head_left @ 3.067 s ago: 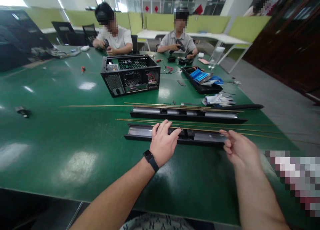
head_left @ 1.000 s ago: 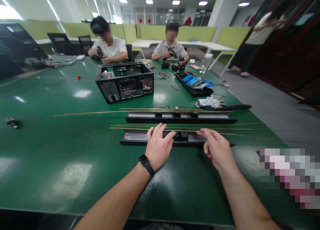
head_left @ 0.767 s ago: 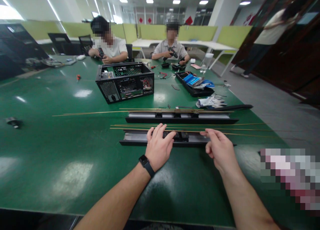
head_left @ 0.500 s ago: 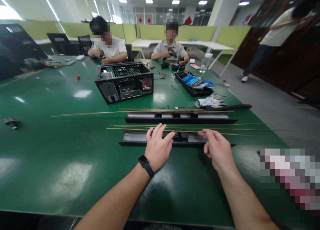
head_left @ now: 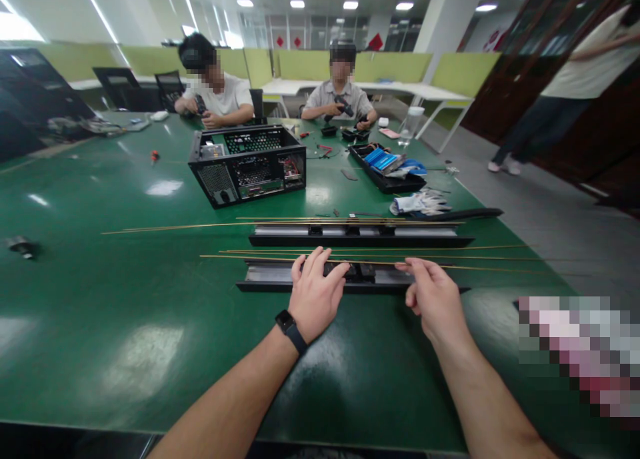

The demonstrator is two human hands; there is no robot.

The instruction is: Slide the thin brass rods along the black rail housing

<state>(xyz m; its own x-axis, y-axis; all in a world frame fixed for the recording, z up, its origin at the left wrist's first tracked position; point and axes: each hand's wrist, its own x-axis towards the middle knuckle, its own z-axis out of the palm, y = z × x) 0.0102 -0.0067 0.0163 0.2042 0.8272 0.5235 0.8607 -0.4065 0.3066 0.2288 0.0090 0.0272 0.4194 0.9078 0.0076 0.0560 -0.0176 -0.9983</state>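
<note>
A near black-edged metal rail (head_left: 270, 274) lies crosswise before me, with black blocks (head_left: 368, 272) in its channel. My left hand (head_left: 317, 289), wearing a black watch, rests over the rail with its fingers spread, fingertips at the blocks and a thin brass-coloured rod (head_left: 250, 258). Thumb and forefinger of my right hand (head_left: 433, 289) pinch this rod above the rail's right part. More thin rods run just behind it. Farther back lies a second rail (head_left: 295, 241), several rods along its top; it also holds black blocks.
An opened computer case (head_left: 250, 169) stands behind the rails. To its right are a black tray (head_left: 393, 179) of blue parts and white gloves (head_left: 423, 202). Two people sit across the green table (head_left: 125, 299); another person (head_left: 565, 79) stands at right. A pixelated patch covers the right edge.
The rod in my right hand has slid left, its left end reaching farther out. Both hands stay nearly in place. The person at right has shifted closer.
</note>
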